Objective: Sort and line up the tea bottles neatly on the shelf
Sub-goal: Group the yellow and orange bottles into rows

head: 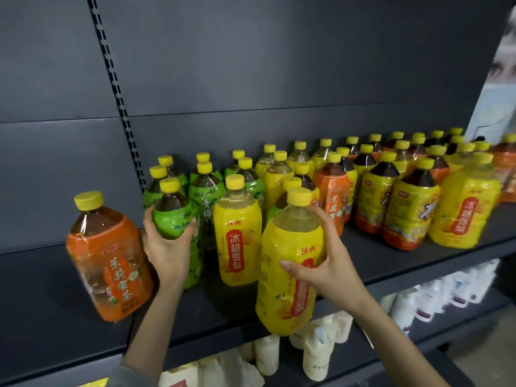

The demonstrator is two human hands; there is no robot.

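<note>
I'm mid-sort: left grip curled round green bottle, right grip round yellow bottle beside it; next, probably row each by colour.

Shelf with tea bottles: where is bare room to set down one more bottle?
Bare shelf lies left of the lone orange bottle. A front strip is free between it and the yellow bottle in the right hand, and another right of that bottle. Behind, from the green bottles rightward, rows stand crowded.

The tea bottles are clear plastic in glossy, crinkled film labels; the shelf is matt dark metal.
</note>
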